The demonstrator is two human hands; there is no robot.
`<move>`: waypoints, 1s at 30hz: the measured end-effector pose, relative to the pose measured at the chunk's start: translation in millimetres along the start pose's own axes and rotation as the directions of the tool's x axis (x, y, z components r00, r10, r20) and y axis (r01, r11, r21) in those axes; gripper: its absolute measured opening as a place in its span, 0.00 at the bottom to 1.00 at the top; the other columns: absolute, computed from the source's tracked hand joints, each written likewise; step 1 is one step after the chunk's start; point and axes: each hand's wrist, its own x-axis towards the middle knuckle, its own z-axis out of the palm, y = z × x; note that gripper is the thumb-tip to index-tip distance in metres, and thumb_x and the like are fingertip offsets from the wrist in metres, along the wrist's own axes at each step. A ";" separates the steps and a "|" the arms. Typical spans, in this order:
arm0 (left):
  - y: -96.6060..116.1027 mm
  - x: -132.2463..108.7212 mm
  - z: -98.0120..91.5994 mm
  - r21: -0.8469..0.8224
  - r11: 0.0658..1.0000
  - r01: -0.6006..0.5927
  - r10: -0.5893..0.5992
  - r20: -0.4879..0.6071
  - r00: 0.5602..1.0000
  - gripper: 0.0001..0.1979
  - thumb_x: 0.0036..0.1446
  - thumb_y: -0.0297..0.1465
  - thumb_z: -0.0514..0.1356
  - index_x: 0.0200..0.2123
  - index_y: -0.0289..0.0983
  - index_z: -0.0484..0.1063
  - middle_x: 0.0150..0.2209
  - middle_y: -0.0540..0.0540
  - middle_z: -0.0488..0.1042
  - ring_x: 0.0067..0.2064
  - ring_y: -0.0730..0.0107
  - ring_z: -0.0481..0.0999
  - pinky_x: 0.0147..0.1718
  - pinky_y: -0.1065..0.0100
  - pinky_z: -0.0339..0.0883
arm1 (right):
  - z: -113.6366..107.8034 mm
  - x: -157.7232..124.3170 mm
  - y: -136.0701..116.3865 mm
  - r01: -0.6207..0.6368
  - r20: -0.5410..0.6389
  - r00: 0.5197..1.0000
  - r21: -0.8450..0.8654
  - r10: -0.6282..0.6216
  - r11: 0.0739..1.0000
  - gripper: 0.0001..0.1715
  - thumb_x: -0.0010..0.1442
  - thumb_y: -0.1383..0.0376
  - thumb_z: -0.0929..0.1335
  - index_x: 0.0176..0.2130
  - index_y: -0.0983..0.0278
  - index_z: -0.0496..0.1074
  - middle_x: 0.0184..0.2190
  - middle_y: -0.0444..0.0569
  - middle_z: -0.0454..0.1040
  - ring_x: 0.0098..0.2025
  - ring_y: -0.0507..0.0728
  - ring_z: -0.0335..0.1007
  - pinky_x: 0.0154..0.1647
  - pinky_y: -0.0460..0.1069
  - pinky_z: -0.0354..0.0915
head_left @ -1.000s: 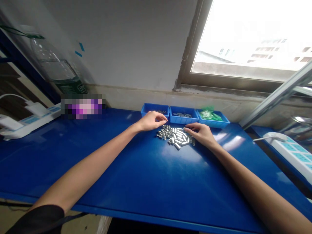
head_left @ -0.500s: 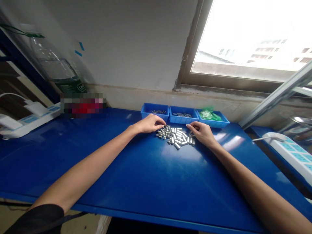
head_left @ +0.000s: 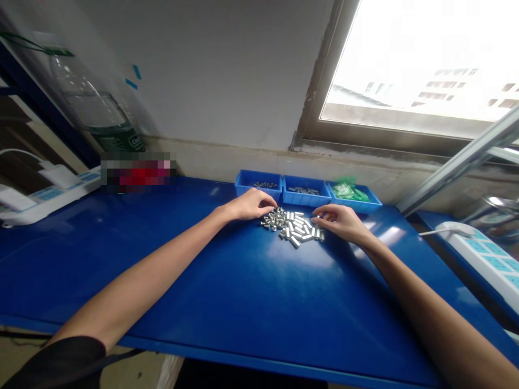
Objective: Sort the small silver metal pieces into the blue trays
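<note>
My right hand [head_left: 340, 220] has drawn back from the middle blue bin [head_left: 304, 200] to the right edge of the pile of small metal pins [head_left: 292, 226]. My left hand [head_left: 249, 205] has barely shifted and rests at the pile's far-left corner. The pile lies on the blue table [head_left: 243, 292], just in front of the bins.

The right thumb and forefinger are nearly closed. I cannot tell whether they pinch a pin. The left fingers curl loosely, tips on the outermost pins, with no grip that I can see.

I judge it best to pick single pins from the edge with light pinches, so the heap does not scatter.
</note>
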 end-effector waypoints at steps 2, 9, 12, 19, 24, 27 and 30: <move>0.5 -0.1 -0.2 0.005 1.000 0.000 0.000 -0.003 1.000 0.14 0.63 0.31 0.62 0.49 0.35 0.84 0.47 0.44 0.85 0.46 0.64 0.83 0.43 0.70 0.70 | 4.4 1.4 -1.3 0.007 -0.024 1.000 0.046 -0.006 0.999 0.21 0.55 0.50 0.76 0.42 0.63 0.83 0.31 0.50 0.80 0.29 0.56 0.75 0.32 0.50 0.72; -2.6 1.0 1.9 0.017 1.000 -0.013 0.013 -0.018 1.000 0.15 0.64 0.33 0.62 0.50 0.36 0.82 0.49 0.44 0.84 0.49 0.63 0.83 0.48 0.70 0.72 | 23.7 3.6 -2.3 0.012 -0.153 0.988 0.210 0.021 0.978 0.16 0.54 0.53 0.77 0.36 0.62 0.83 0.40 0.53 0.83 0.36 0.60 0.82 0.40 0.52 0.78; -3.6 2.0 3.5 0.017 1.000 -0.018 0.018 -0.038 0.999 0.16 0.65 0.30 0.59 0.52 0.36 0.81 0.52 0.43 0.83 0.52 0.62 0.82 0.53 0.68 0.72 | 28.6 3.0 -5.4 0.028 -0.225 0.973 0.365 0.059 0.930 0.19 0.55 0.52 0.77 0.40 0.62 0.83 0.40 0.53 0.85 0.42 0.63 0.83 0.49 0.56 0.79; -9.0 3.8 7.0 0.008 0.993 -0.120 0.120 0.003 0.993 0.18 0.66 0.26 0.58 0.56 0.36 0.80 0.55 0.41 0.81 0.56 0.63 0.80 0.58 0.67 0.69 | 24.2 3.2 -16.6 0.058 -0.339 0.929 0.526 0.147 0.849 0.25 0.50 0.48 0.80 0.40 0.62 0.82 0.41 0.54 0.86 0.47 0.67 0.84 0.54 0.60 0.78; -10.4 2.9 6.6 0.003 0.994 -0.112 0.112 -0.020 0.994 0.14 0.63 0.28 0.63 0.50 0.36 0.83 0.48 0.41 0.84 0.49 0.62 0.83 0.50 0.68 0.72 | 25.3 7.2 -10.7 0.147 -0.357 0.927 0.635 0.119 0.758 0.38 0.52 0.51 0.81 0.58 0.62 0.77 0.59 0.57 0.78 0.62 0.69 0.75 0.66 0.63 0.70; -10.7 2.5 7.1 0.006 0.996 -0.093 0.093 -0.043 0.995 0.12 0.61 0.27 0.65 0.47 0.35 0.84 0.46 0.41 0.84 0.46 0.62 0.84 0.46 0.68 0.73 | 24.7 7.6 -10.6 0.173 -0.320 0.945 0.671 0.071 0.721 0.45 0.52 0.52 0.81 0.64 0.59 0.72 0.68 0.54 0.69 0.68 0.70 0.68 0.69 0.64 0.67; -10.6 2.2 7.3 -0.015 0.996 -0.093 0.092 -0.049 0.995 0.11 0.61 0.26 0.65 0.46 0.34 0.84 0.45 0.41 0.85 0.45 0.63 0.84 0.46 0.68 0.72 | 22.1 5.5 -13.8 0.179 -0.313 0.949 0.625 0.033 0.760 0.41 0.54 0.52 0.80 0.63 0.58 0.73 0.67 0.54 0.70 0.66 0.69 0.70 0.69 0.64 0.67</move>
